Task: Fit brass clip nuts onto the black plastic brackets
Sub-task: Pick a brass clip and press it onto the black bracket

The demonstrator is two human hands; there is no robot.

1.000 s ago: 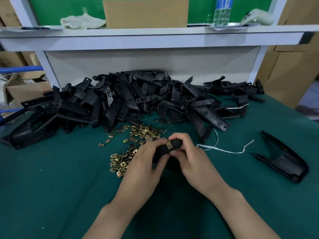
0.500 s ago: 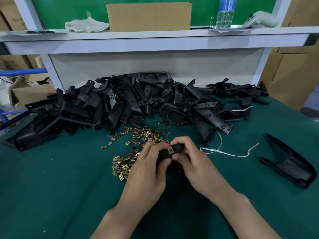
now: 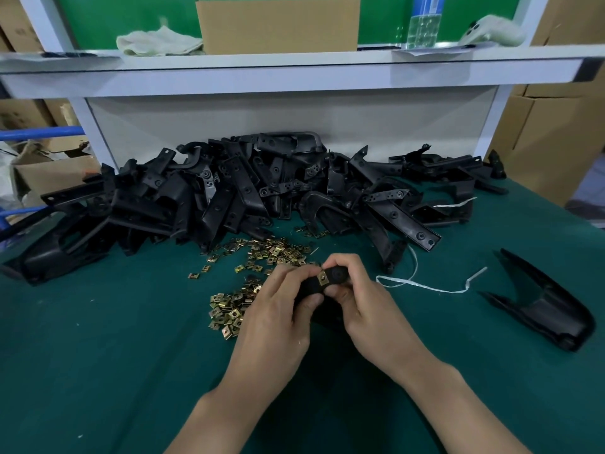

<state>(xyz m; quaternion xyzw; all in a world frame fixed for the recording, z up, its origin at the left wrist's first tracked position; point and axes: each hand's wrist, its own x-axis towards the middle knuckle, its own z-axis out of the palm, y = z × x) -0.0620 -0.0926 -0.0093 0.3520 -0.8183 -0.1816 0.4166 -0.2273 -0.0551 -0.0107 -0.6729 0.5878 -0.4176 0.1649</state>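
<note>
- The green surface [image 3: 98,355] fills the scene, from your forearms at the near edge out to the white back panel.
- A white shelf [image 3: 294,65] runs above the far edge. It carries a cardboard box [image 3: 278,24] in the middle, a pale cloth [image 3: 157,42] just left of the box and a clear bottle [image 3: 422,27] to its right.
- A heap of black plastic brackets [image 3: 229,198] sprawls along the far side of the surface, from the left edge almost to the right.
- One separate bracket [image 3: 543,306] lies alone at the right, well apart from the heap.
- Your left hand [image 3: 278,319] is at the centre, its fingers curled round the left part of the held bracket [image 3: 339,276].
- Your right hand [image 3: 366,306] meets it from the right, fingers clamped over the far end of the same piece (the two thumbs lie close together on its near side).
- Loose brass clip nuts [image 3: 262,253] are scattered between the heap and your hands, and they trail down to a denser cluster just left of your left hand.
- A white string [image 3: 422,286] lies looped on the surface between your right hand and the separate bracket.
- The held bracket is mostly hidden by your fingers, and only a short black stretch shows between the two hands.
- A single clip nut [image 3: 322,277] sits on that exposed stretch, its square brass face and centre hole turned up toward you.
</note>
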